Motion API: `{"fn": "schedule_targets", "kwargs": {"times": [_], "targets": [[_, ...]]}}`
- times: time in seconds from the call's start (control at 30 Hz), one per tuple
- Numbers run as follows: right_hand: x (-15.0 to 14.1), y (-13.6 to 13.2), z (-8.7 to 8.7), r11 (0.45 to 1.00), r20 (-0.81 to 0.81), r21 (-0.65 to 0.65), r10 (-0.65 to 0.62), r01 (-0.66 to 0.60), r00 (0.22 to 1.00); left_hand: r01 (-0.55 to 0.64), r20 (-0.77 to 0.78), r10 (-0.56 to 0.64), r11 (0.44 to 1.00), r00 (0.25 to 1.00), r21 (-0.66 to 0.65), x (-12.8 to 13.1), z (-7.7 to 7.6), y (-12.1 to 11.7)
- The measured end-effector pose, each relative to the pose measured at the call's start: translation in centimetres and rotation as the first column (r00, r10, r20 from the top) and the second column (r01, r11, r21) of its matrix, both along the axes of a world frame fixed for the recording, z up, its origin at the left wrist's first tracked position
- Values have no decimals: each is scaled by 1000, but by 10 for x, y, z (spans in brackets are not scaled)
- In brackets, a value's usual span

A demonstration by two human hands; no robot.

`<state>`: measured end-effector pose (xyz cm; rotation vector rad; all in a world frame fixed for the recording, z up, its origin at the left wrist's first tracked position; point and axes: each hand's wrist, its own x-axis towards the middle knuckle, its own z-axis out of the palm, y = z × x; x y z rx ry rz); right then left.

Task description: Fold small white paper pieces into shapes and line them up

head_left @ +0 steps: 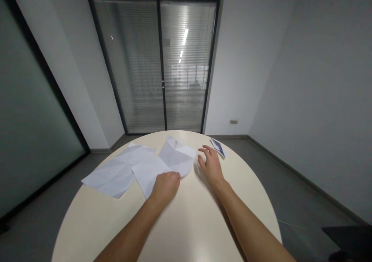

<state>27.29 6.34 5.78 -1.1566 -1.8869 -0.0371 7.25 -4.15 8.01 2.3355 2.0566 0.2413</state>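
Note:
A creased white sheet of paper (176, 155) lies in the middle of the round table, its far right part raised along a fold. My left hand (166, 186) is closed at this sheet's near edge, with the fingertips hidden behind the knuckles. To the right, my right hand (210, 164) hovers over the tabletop, fingers apart and bent, holding nothing. It is just right of the sheet and apart from it. Another creased white sheet (116, 173) spreads out on the left, partly under the first one. Beyond my right hand lies a small flat dark-and-white item (217, 147), perhaps folded paper.
The round cream table (186, 223) fills the foreground. Behind it stand glazed doors (162, 68) with blinds and dark frames. A frosted glass panel (31, 111) is on the left, and a dark object (348, 237) sits at the lower right.

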Motion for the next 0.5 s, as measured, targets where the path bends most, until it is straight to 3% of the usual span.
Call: {"fn": "schedule_targets", "kwargs": {"times": [0.13,0.23,0.3,0.4,0.5], "targets": [[-15,-17,12,995,11,30,92,-93,996,292,47,-291,956,956,-20,23,1,-13],[-27,-24,7,980,96,-74,190,-183,977,402,107,-399,916,911,-11,26,5,-14],[-31,-25,-4,959,158,-212,223,-188,962,402,134,-398,916,907,-2,22,4,-10],[-30,-23,-19,885,289,-411,355,-220,889,330,188,-339,941,922,78,5,-7,2],[-24,-18,-23,817,281,-470,496,-333,821,271,189,-282,959,941,84,-20,-23,13]]}}
